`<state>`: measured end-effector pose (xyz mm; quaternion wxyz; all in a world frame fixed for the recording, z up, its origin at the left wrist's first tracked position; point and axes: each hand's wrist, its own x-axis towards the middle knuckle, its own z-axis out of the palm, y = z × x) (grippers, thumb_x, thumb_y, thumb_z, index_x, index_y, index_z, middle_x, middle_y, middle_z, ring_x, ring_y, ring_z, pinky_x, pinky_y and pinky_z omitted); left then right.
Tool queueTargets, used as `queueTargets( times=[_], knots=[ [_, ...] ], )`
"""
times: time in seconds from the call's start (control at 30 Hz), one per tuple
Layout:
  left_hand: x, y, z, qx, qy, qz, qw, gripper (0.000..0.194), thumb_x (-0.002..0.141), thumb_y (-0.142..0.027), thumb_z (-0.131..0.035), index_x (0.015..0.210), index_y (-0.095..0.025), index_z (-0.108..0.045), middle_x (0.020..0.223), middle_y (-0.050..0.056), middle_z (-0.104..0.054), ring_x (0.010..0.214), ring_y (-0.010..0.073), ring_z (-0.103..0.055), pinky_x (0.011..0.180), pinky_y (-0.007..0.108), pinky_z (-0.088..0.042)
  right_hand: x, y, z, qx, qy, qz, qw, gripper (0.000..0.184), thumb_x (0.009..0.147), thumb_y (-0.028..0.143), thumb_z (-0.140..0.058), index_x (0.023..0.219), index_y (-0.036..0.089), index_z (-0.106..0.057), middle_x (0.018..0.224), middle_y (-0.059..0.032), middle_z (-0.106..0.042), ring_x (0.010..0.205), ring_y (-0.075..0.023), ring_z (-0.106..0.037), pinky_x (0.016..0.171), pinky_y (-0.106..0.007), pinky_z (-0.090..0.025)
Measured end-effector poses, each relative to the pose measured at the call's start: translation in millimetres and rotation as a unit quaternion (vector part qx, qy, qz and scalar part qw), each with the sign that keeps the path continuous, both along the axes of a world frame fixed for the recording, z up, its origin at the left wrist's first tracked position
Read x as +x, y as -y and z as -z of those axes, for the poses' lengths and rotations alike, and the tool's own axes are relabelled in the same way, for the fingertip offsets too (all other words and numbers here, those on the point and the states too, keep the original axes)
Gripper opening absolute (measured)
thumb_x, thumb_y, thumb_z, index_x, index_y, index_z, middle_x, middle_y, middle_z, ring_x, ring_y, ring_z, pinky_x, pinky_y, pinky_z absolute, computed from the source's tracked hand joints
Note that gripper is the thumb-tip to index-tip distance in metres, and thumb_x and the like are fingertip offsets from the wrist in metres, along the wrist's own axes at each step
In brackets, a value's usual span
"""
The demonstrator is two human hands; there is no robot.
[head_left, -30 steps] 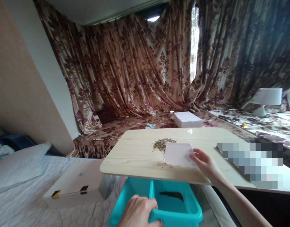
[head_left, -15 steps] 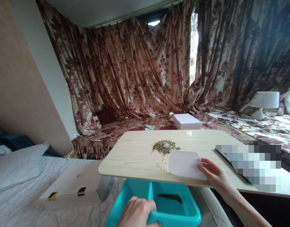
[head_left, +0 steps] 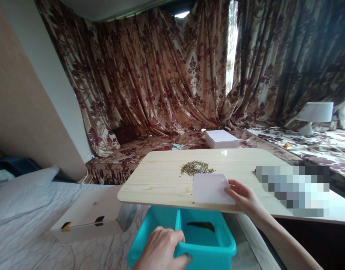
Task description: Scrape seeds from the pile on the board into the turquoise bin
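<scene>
My right hand (head_left: 244,197) grips a flat white plastic scraper (head_left: 208,189) by its right edge, thumb on the near side. The scraper stands tilted on the pale wooden tabletop (head_left: 155,180), just in front of a loose pile of small green beans (head_left: 196,167), and hides part of the near side. Below the table's front edge is a turquoise two-compartment bin (head_left: 211,250). My left hand (head_left: 162,247) is closed on its near rim by the divider. More dark green beans (head_left: 202,225) lie in the right compartment; the visible part of the left one shows none.
A blurred-out device or object (head_left: 293,191) lies at the table's right. A white box (head_left: 221,138) sits behind the table, and a larger white case (head_left: 88,210) rests on the bed at left. A lamp (head_left: 315,112) stands at the far right.
The scraper and my right hand have shifted left, nearer the front of the bean pile. My left hand stays on the bin. The view has tilted slightly down.
</scene>
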<state>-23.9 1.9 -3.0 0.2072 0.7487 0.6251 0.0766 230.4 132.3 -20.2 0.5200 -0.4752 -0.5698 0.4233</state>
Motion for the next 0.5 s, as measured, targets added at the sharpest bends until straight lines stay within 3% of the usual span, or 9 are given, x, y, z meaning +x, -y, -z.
queueTargets(
  times=[0.27,0.43,0.5],
  knots=[
    [1,3,-4.1,-0.008,0.0,-0.009,1.0,0.015,0.072,-0.036,-0.056,0.083,-0.027,-0.06,0.087,-0.003,-0.062,0.09,0.0202,-0.05,0.076,0.026,-0.033,-15,0,-13.3,-0.004,0.02,0.031,0.999,0.031,0.062,0.045,-0.062,0.081,0.021,-0.058,0.078,-0.0066,-0.072,0.072,-0.0227,-0.066,0.062,-0.03,-0.051],
    [-2,3,-1.4,-0.008,-0.005,-0.013,1.0,0.016,0.073,-0.038,-0.056,0.084,-0.027,-0.06,0.087,-0.002,-0.062,0.092,0.0203,-0.049,0.077,0.026,-0.033,-8,9,-14.7,-0.034,0.011,-0.043,0.998,0.036,0.06,0.046,-0.066,0.082,0.018,-0.061,0.078,-0.0069,-0.072,0.071,-0.0226,-0.066,0.059,-0.029,-0.05],
    [-1,3,-1.9,-0.007,-0.004,-0.012,1.0,0.015,0.073,-0.038,-0.056,0.083,-0.027,-0.06,0.086,-0.002,-0.062,0.091,0.0203,-0.05,0.076,0.026,-0.033,1,10,-17.7,-0.039,-0.003,-0.021,0.999,0.037,0.059,0.044,-0.067,0.084,0.017,-0.062,0.079,-0.0077,-0.072,0.072,-0.0224,-0.066,0.058,-0.028,-0.05]
  ],
)
